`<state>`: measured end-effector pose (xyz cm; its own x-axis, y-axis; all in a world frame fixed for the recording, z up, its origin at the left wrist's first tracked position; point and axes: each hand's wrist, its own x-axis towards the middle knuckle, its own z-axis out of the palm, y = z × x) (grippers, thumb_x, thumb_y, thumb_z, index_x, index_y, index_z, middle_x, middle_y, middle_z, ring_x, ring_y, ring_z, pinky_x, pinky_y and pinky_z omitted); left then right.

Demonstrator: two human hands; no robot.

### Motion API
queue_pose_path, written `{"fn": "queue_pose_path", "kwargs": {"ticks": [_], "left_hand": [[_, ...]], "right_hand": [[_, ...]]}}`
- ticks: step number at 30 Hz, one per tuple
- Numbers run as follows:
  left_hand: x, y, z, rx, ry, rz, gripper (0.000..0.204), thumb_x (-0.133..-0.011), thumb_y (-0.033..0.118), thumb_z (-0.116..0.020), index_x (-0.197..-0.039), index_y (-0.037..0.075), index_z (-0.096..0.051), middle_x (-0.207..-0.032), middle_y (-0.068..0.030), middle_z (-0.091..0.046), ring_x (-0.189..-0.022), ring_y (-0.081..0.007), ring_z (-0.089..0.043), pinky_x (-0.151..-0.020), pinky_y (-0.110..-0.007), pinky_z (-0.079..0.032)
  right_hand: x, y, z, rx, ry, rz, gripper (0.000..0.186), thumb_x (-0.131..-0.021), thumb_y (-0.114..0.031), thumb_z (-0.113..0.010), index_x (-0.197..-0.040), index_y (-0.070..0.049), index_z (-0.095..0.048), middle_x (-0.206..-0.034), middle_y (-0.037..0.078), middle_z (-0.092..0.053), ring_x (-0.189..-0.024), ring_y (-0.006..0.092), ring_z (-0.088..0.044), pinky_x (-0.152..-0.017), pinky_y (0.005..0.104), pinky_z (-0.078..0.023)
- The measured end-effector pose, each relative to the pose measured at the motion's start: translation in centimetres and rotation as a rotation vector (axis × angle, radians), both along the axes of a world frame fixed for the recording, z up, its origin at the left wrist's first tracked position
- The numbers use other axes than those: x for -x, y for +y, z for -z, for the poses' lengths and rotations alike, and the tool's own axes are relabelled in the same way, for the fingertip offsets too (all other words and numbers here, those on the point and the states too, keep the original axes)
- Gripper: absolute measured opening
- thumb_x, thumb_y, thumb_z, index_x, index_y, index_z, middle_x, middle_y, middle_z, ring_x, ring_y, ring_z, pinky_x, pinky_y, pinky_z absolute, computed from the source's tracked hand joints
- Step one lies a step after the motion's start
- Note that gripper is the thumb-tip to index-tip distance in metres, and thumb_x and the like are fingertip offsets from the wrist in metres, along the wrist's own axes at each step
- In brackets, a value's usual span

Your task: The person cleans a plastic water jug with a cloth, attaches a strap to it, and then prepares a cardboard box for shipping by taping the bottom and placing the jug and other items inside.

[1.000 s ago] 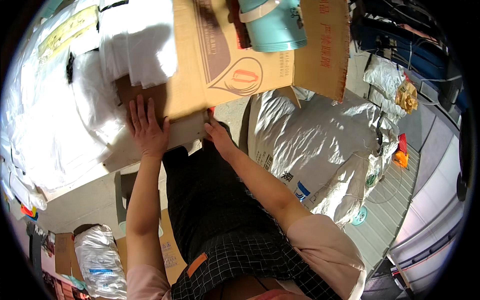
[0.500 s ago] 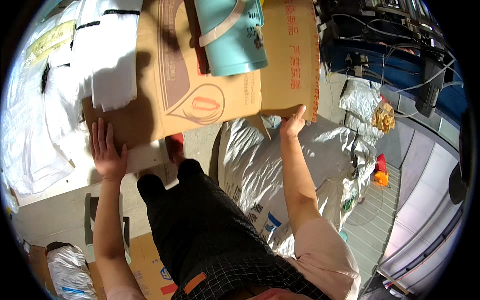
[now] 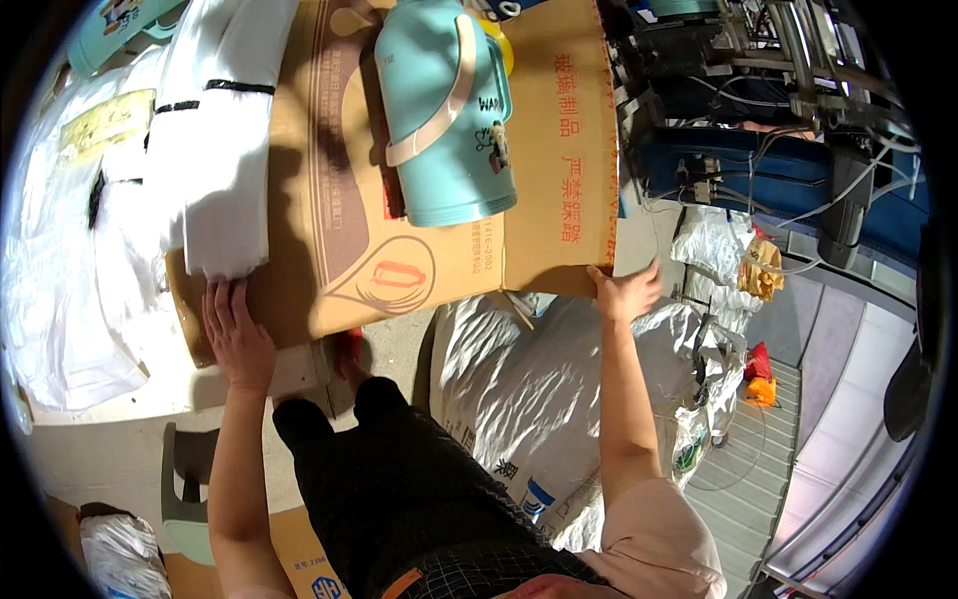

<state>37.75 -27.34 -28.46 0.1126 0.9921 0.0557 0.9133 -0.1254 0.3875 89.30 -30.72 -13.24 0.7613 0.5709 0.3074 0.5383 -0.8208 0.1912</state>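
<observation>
My left hand (image 3: 239, 339) lies with fingers stretched on the near left part of a brown cardboard sheet (image 3: 289, 290). Its fingertips meet the lower end of a stack of white plastic bags (image 3: 228, 200). At the sheet's near right corner is my right hand (image 3: 627, 292), its thumb against the edge and its other fingers spread outward, apart from the board. A teal thermos jug (image 3: 449, 170) with a beige handle and a cartoon print rests on the cardboard between and beyond my hands.
Clear plastic sleeves (image 3: 60, 299) cover the white table's left side. A large silvery sack (image 3: 529, 379) stands below the cardboard, right of my legs. Machinery with loose cables (image 3: 758, 170) is at the far right. A grey-green chair (image 3: 190, 489) stands by my left arm.
The cardboard and thermos jug sit lower in view, with much of the scene shifted down. My right hand's fingers have spread outward at the corner. My left hand has come against the white bags' end.
</observation>
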Motion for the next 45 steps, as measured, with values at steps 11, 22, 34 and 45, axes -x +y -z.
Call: {"fn": "queue_pose_path", "kwargs": {"ticks": [11, 22, 34, 45], "left_hand": [[-0.7, 0.3, 1.0, 0.027, 0.002, -0.044, 0.059, -0.068, -0.004, -0.047, -0.126, 0.005, -0.055, -0.138, -0.0146, -0.046, -0.135, -0.0381, -0.038, -0.112, -0.053, -0.031], [1.0, 0.0, 2.6, -0.188, -0.131, 0.028, 0.044, -0.075, 0.005, -0.050, -0.118, -0.004, -0.055, -0.117, -0.0231, -0.056, -0.111, -0.0415, -0.054, -0.102, -0.056, -0.039], [4.2, 7.6, -2.3, 0.169, -0.005, -0.667, 0.035, -0.076, 0.016, -0.076, -0.097, 0.000, -0.054, -0.094, -0.0195, -0.057, -0.088, -0.0373, -0.055, -0.078, -0.043, -0.046], [9.0, 7.1, -1.0, 0.262, -0.562, -0.513, 0.027, -0.087, 0.011, -0.069, -0.073, 0.001, -0.049, -0.067, -0.0094, -0.049, -0.061, -0.0202, -0.042, -0.058, -0.036, -0.037]], "right_hand": [[0.0, 26.0, 5.9, 0.771, -0.388, -0.917, 0.076, -0.092, -0.050, -0.048, -0.151, -0.006, -0.028, -0.159, 0.008, -0.022, -0.148, 0.0248, -0.014, -0.119, 0.0503, -0.009], [-7.7, 26.5, 16.0, 0.343, -0.041, -1.184, 0.075, -0.090, -0.030, -0.042, -0.155, -0.009, -0.012, -0.162, 0.010, -0.010, -0.150, 0.0299, -0.004, -0.116, 0.0589, -0.003], [-1.2, 25.6, 23.2, 0.146, 0.010, -1.035, 0.061, -0.098, -0.043, -0.033, -0.148, -0.009, -0.032, -0.154, 0.011, -0.030, -0.145, 0.0274, -0.023, -0.116, 0.0499, -0.020], [3.2, 23.8, 21.4, 0.138, 0.089, -0.836, 0.060, -0.094, -0.043, -0.044, -0.141, -0.007, -0.042, -0.148, 0.014, -0.038, -0.139, 0.0311, -0.030, -0.114, 0.0510, -0.023]]}}
